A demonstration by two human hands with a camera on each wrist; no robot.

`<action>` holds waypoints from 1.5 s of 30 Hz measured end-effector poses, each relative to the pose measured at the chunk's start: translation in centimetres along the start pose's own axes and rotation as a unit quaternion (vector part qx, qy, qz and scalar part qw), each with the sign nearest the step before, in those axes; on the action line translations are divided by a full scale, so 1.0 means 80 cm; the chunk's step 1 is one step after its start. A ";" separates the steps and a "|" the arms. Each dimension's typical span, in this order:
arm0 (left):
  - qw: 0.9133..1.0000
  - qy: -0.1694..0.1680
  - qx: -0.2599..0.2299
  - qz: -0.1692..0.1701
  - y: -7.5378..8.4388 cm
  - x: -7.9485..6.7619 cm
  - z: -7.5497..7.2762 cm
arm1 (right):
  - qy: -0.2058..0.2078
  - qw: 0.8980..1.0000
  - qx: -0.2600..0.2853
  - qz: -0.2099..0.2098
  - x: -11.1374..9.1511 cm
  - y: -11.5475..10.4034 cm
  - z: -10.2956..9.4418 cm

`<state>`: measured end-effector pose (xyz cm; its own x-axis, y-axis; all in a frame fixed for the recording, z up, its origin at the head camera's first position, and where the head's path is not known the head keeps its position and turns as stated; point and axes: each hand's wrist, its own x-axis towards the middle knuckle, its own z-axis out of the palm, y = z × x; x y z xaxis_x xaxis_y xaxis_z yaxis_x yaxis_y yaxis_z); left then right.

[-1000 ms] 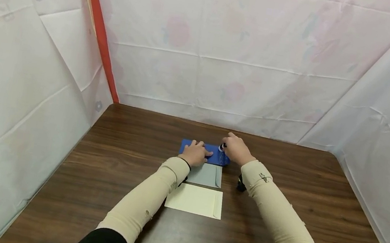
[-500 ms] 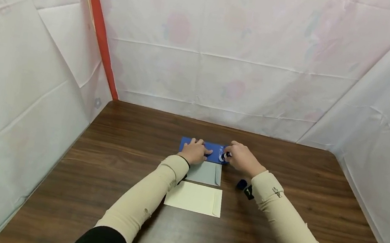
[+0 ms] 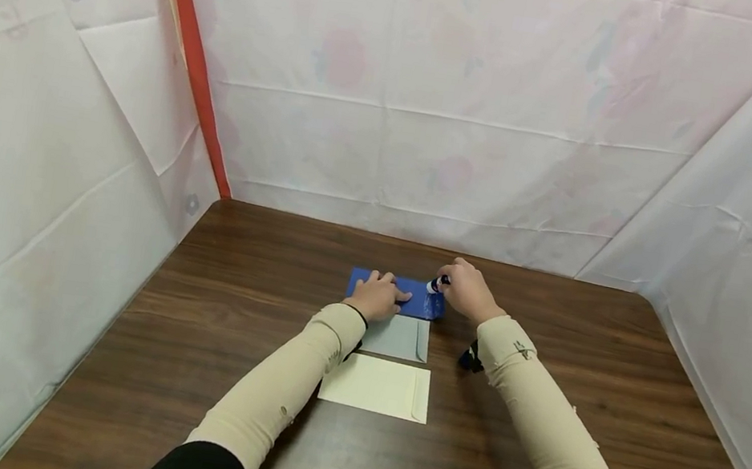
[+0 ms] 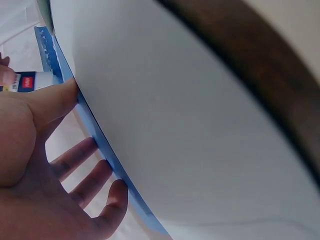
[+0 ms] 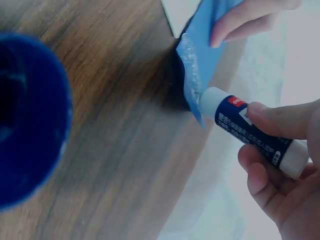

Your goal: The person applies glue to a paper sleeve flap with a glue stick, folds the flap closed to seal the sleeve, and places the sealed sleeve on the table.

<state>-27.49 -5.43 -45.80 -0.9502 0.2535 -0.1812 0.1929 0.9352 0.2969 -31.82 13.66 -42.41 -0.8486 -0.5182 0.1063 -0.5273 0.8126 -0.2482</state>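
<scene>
On a blue envelope (image 3: pixel 415 306) lies my left hand (image 3: pixel 375 298), its fingers spread and pressing the paper against the table. My right hand (image 3: pixel 469 292) pinches a glue stick (image 5: pixel 250 125) between thumb and fingers. In the right wrist view its white end touches the envelope's flap (image 5: pixel 190 65), which is bent up at the edge and smeared with whitish glue. The left wrist view shows my left thumb and fingertips along the blue paper, with the glue stick (image 4: pixel 30 81) beyond the thumb.
Below the blue envelope lie a grey envelope (image 3: pixel 393 338) and a cream envelope (image 3: pixel 371 385) in a column on the brown wooden table (image 3: pixel 230 286). A round blue cap (image 5: pixel 47 125) looms close in the right wrist view. White sheeting (image 3: pixel 373 153) surrounds the table.
My right hand moves the glue stick along the flap, first toward me and then back away. My left hand stays on the blue envelope.
</scene>
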 end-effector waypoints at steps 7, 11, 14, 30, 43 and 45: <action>1.000 -0.005 0.003 0.006 0.000 -0.003 0.000 | -0.012 1.000 -0.012 0.013 0.004 -0.004 0.010; 1.000 -0.002 0.002 0.005 -0.001 -0.003 -0.001 | -0.017 0.999 -0.029 -0.011 0.002 -0.009 0.008; 1.000 0.000 0.004 0.004 -0.003 -0.002 -0.002 | -0.030 0.999 -0.037 -0.024 -0.001 -0.013 0.004; 1.000 0.009 0.005 0.001 -0.001 -0.003 -0.005 | -0.073 0.995 -0.013 -0.072 -0.040 -0.023 -0.009; 1.000 0.012 0.008 0.001 -0.001 -0.003 -0.003 | 0.002 1.000 0.028 -0.004 -0.010 0.000 -0.007; 1.000 0.010 0.010 0.002 -0.001 -0.003 -0.002 | -0.002 1.000 0.020 0.006 -0.004 0.001 -0.001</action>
<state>-27.34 -5.61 -45.60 -0.9537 0.2535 -0.1619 0.2023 0.9389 0.2786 -31.55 13.90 -42.38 -0.8543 -0.5102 0.0993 -0.5156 0.8073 -0.2870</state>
